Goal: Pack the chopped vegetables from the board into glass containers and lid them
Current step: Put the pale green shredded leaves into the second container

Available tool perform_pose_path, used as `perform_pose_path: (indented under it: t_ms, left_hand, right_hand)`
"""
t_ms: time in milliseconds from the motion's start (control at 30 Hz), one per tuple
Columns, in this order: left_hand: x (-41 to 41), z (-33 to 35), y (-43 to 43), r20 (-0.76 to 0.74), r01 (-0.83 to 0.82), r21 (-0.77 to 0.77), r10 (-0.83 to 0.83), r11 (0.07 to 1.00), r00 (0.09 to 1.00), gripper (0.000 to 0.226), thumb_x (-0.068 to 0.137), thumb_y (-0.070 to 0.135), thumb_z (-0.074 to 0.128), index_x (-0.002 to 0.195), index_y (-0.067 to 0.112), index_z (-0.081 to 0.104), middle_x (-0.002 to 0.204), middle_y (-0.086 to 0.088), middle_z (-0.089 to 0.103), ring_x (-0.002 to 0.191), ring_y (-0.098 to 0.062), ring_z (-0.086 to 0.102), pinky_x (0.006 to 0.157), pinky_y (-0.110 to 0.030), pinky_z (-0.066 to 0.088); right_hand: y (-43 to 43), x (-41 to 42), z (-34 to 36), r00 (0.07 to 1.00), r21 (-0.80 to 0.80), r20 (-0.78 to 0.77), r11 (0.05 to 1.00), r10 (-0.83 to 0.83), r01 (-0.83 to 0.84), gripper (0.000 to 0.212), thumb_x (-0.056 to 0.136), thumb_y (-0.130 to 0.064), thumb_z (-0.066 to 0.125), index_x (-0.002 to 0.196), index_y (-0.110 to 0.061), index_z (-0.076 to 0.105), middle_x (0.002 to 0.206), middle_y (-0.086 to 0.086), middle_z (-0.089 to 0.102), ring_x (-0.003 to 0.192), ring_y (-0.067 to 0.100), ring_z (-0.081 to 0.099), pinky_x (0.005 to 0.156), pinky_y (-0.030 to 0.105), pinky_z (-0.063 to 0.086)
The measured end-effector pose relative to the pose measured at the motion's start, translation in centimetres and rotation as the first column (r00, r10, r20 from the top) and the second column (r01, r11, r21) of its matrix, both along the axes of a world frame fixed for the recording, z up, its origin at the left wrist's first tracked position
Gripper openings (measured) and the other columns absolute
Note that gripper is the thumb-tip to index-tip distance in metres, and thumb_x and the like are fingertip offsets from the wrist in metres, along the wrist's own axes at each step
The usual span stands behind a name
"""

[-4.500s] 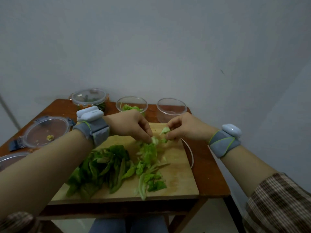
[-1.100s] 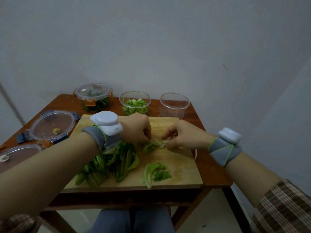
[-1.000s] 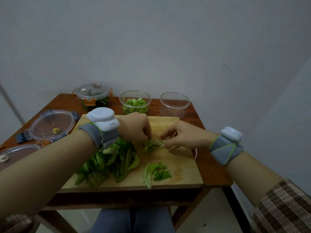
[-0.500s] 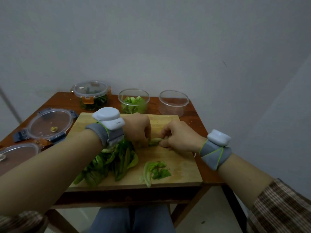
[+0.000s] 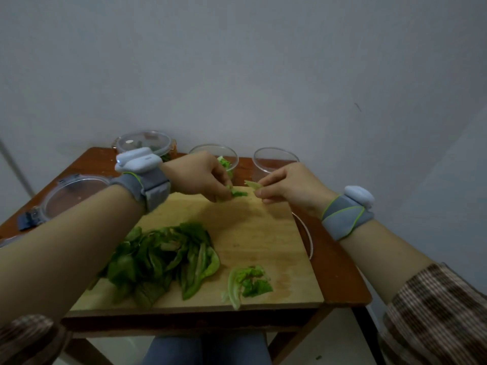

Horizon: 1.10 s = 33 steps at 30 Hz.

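Overhead, from the head view, I saw my left hand (image 5: 200, 177) pinching a torn green leaf scrap (image 5: 237, 193) and my right hand (image 5: 287, 187) nipping a pale leaf piece (image 5: 252, 184), both above the pale wooden chopping board (image 5: 253, 233), near the round clear glass container (image 5: 226, 160) with greens

A reddish-brown wooden tabletop (image 5: 340, 275) carries a pale wooden cutting board (image 5: 263, 233) across its near middle. Along the far edge stand a lidded container (image 5: 145, 143), a container of greens (image 5: 226, 156) and an empty container (image 5: 274, 159). A loose clear lid (image 5: 71, 193) lies at the left.
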State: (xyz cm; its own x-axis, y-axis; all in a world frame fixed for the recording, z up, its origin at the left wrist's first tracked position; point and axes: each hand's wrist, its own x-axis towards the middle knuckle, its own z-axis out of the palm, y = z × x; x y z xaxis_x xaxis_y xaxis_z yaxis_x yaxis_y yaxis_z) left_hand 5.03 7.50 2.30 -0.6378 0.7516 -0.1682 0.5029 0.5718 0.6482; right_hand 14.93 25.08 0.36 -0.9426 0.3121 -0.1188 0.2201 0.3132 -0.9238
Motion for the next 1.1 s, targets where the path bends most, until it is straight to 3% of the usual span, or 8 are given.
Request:
perform_pose_path:
  t_ms: [133, 300, 433, 500, 667, 800, 900, 1100]
  left_hand:
    - [-2.2, 0.5, -0.4, 0.034, -0.141, 0.076, 0.139, 0.987, 0.99, 0.007, 0.078, 0.015, 0.075, 0.084, 0.012, 0.072, 0.08, -0.003, 0.07, 0.069, -0.012, 0.066, 0.062, -0.014, 0.056]
    - [-5.5, 0.4, 0.3, -0.043, -0.317, 0.184, 0.33, 0.93, 0.943, 0.013, 0.078, 0.014, 0.075, 0.089, 0.008, 0.074, 0.079, -0.005, 0.071, 0.048, -0.001, 0.062, 0.045, -0.006, 0.048]
    - [-7.7, 0.1, 1.3, -0.168, -0.393, 0.221, 0.432, 0.893, 0.886, 0.015, 0.078, 0.02, 0.074, 0.089, 0.011, 0.076, 0.08, -0.008, 0.072, 0.065, -0.013, 0.066, 0.065, -0.025, 0.056]
    - [-8.4, -0.3, 1.7, -0.223, -0.403, 0.236, 0.453, 0.884, 0.863, 0.015, 0.078, 0.021, 0.073, 0.09, 0.013, 0.076, 0.078, -0.007, 0.071, 0.068, -0.016, 0.064, 0.062, -0.025, 0.052]
    - [-10.2, -1.6, 1.9, -0.346, -0.385, 0.189, 0.429, 0.903, 0.835, 0.02, 0.078, 0.017, 0.073, 0.097, 0.01, 0.074, 0.092, -0.009, 0.074, 0.085, -0.023, 0.068, 0.07, -0.026, 0.05]
    - [-10.8, -2.5, 1.7, -0.406, -0.364, 0.17, 0.402, 0.916, 0.821, 0.015, 0.076, 0.018, 0.073, 0.089, 0.014, 0.069, 0.09, -0.006, 0.073, 0.087, -0.023, 0.067, 0.074, -0.028, 0.051]
    - [-11.0, -2.7, 1.7, -0.459, -0.347, 0.103, 0.354, 0.932, 0.815, 0.011, 0.077, 0.022, 0.07, 0.087, 0.018, 0.074, 0.093, -0.006, 0.073, 0.09, -0.026, 0.066, 0.077, -0.032, 0.053]
    - [-11.1, -3.2, 1.7, -0.464, -0.291, -0.063, 0.23, 0.955, 0.856, 0.023, 0.088, 0.028, 0.058, 0.097, 0.017, 0.076, 0.103, -0.009, 0.071, 0.099, -0.032, 0.061, 0.08, -0.033, 0.049]
  right_hand:
    - [-0.3, -2.6, 1.2, 1.0, 0.001, 0.016, 1.0, 0.012, -0.012, 0.015, 0.07, 0.012, 0.074, 0.079, 0.002, 0.067, 0.07, 0.014, 0.065, 0.054, 0.019, 0.065, 0.058, 0.02, 0.059]
    - [-1.2, -7.1, 1.6, 1.0, 0.052, 0.006, 0.998, -0.029, 0.028, 0.015, 0.071, 0.015, 0.07, 0.069, 0.002, 0.064, 0.055, 0.011, 0.06, 0.038, 0.011, 0.058, 0.046, 0.02, 0.055]
    - [-1.5, -11.4, 1.5, 0.997, 0.312, -0.049, 0.947, -0.066, 0.078, 0.012, 0.067, -0.001, 0.08, 0.073, -0.006, 0.072, 0.067, 0.012, 0.068, 0.06, 0.02, 0.066, 0.072, 0.036, 0.061]
    - [-1.6, -13.0, 1.2, 0.997, 0.432, -0.064, 0.899, -0.05, 0.073, 0.015, 0.067, -0.006, 0.08, 0.081, -0.007, 0.075, 0.077, 0.012, 0.073, 0.07, 0.019, 0.068, 0.08, 0.035, 0.058]
    - [-2.0, -15.2, 0.6, 0.999, 0.634, -0.042, 0.773, 0.023, 0.009, 0.015, 0.072, -0.015, 0.079, 0.085, -0.013, 0.072, 0.092, 0.013, 0.072, 0.087, 0.027, 0.069, 0.084, 0.034, 0.055]
    - [-2.0, -16.3, 0.1, 0.994, 0.733, -0.004, 0.676, 0.11, -0.072, 0.019, 0.071, -0.018, 0.08, 0.073, -0.019, 0.061, 0.075, 0.001, 0.062, 0.083, 0.025, 0.063, 0.07, 0.027, 0.047]
    - [-1.6, -16.5, -0.1, 0.989, 0.773, 0.03, 0.624, 0.142, -0.113, 0.007, 0.074, -0.02, 0.077, 0.078, -0.015, 0.074, 0.084, 0.008, 0.072, 0.086, 0.024, 0.066, 0.073, 0.028, 0.05]
    - [-1.2, -15.9, -0.3, 0.97, 0.777, 0.147, 0.584, 0.195, -0.235, 0.017, 0.082, -0.021, 0.066, 0.092, -0.013, 0.077, 0.096, 0.009, 0.074, 0.092, 0.024, 0.067, 0.076, 0.028, 0.05]
